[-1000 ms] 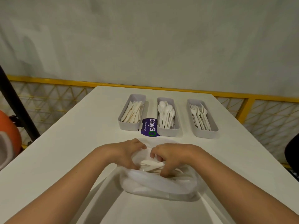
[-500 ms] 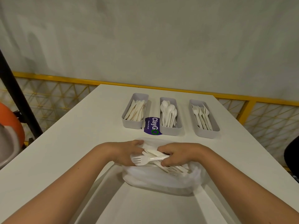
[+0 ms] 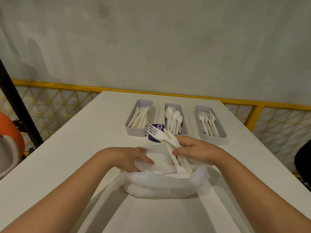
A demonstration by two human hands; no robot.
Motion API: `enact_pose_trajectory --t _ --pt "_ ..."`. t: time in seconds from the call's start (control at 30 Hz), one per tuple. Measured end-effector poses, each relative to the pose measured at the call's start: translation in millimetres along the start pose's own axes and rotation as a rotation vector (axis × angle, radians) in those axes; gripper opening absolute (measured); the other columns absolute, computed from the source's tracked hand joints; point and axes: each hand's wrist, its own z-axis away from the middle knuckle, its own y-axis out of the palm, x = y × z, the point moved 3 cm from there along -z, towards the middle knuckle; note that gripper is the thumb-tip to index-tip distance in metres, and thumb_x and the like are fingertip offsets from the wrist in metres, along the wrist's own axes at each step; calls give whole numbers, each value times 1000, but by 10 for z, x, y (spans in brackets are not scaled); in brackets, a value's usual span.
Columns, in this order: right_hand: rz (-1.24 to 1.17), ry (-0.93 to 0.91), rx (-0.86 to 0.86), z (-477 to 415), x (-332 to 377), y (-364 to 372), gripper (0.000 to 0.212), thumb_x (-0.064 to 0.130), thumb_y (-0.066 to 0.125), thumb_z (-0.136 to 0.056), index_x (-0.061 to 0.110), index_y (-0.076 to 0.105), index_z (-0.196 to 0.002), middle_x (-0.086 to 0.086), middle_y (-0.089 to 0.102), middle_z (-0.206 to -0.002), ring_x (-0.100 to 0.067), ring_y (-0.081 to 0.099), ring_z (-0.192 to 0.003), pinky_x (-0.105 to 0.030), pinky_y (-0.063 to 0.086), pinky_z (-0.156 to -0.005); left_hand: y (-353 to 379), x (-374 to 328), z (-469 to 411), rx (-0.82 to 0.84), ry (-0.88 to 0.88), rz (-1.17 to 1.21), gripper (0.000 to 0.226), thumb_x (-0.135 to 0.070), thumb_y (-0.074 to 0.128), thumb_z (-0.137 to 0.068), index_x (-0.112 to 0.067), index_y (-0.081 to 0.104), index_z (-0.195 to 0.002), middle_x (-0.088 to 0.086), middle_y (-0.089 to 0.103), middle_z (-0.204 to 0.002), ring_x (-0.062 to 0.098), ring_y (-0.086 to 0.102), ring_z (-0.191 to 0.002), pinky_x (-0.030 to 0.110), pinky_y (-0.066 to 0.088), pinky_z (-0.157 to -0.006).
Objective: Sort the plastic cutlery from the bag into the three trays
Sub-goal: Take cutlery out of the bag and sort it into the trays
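Holding a bunch of cutlery over the bag, fork end up.

On the white desk (image 3: 75, 148) the soft bag (image 3: 159, 185) sits close to the person, and three trays stand in a row past it: the knife tray (image 3: 135, 132) on the left, the spoon tray (image 3: 173, 105) in the middle, the fork tray (image 3: 212, 140) on the right. The left hand (image 3: 127, 157) holds the bag's edge, fingers curled on the plastic. The right hand (image 3: 200, 152) has its grip closed around a bunch of cutlery (image 3: 181, 160), whose low ends are in the bag. The bunch slants from near and right to far and left. On top, one fork (image 3: 156, 133) points its prongs away and left, at the gap between the knife and spoon trays. The fork tray lies the other way, just past the right hand, so I think the fork must swing right and turn to line up with it.
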Motion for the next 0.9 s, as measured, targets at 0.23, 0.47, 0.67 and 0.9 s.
enact_pose_trajectory --t 0.23,0.47,0.67,0.9 --pt "-222 -115 -145 -53 78 -73 27 9 46 -96 27 53 -116 1 69 -98 -13 68 -88 -30 54 -87 -85 -267 64 -43 39 -9 62 -39 68 -81 -45 40 -136 -14 17 -153 10 27 -138 23 29 -106" --pt "-334 -167 -456 -92 150 -201 26 13 45 -97 25 50 -120 6 66 -97 -4 66 -85 -16 53 -70 -161 -439 -24 -72 106 -18 62 -46 66 -81 -35 43 -137 -13 37 -144 10 36 -132 27 30 -111" --pt "-515 -111 -630 -132 118 -303 31 13 45 -97 17 50 -127 -5 66 -107 -18 64 -97 -29 52 -82 -269 -450 -10 -151 103 99 63 -49 69 -77 -30 47 -134 -15 47 -136 8 45 -125 29 39 -105" --pt "-645 -158 -668 -167 221 -511 19 10 45 -97 17 60 -106 -5 68 -87 -17 66 -81 -27 52 -66 -609 -559 78 -261 244 363 43 -44 70 -78 -30 62 -117 -13 66 -114 7 62 -104 31 49 -97"
